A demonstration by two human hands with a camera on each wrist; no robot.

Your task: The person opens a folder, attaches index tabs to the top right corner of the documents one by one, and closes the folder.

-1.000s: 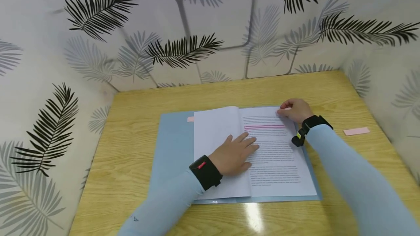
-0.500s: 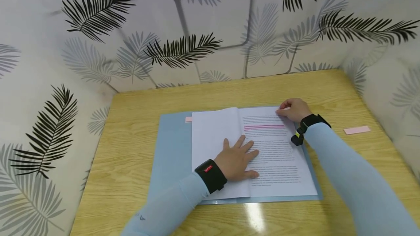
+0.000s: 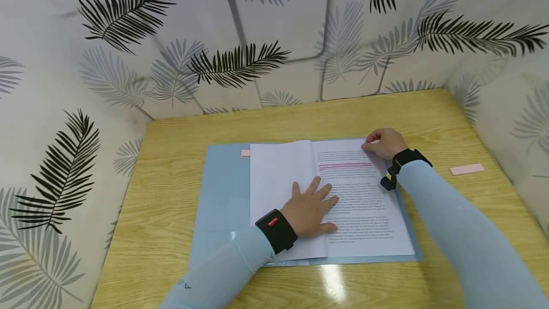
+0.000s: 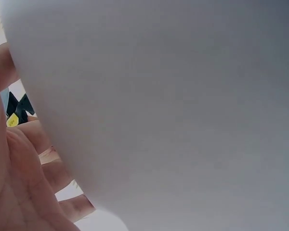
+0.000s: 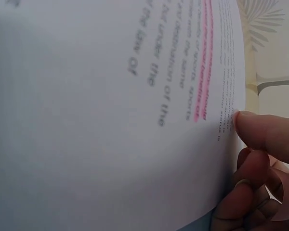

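An open document with printed pages lies in a light blue folder (image 3: 223,190). Its right page (image 3: 360,228) carries lines of text with pink highlighting near the top; the left page (image 3: 279,170) is blank. My left hand (image 3: 306,211) rests with spread fingers across the inner fold, partly over both pages. In the left wrist view, a white sheet (image 4: 159,106) fills most of the picture beside that hand's fingers. At the right page's upper right corner, my right hand (image 3: 386,144) pinches the paper, thumb (image 5: 260,130) on the printed face and the other fingers curled at the edge.
A pink paper strip (image 3: 466,169) lies on the wooden table (image 3: 163,190) to the right. Another pink tab (image 3: 245,153) shows at the left page's upper edge, on the folder. Leaf-patterned fabric (image 3: 274,23) rises behind and beside the table.
My left hand has shifted slightly down and turned, its fingers now spread wider over the fold. The right hand stays at the page corner.
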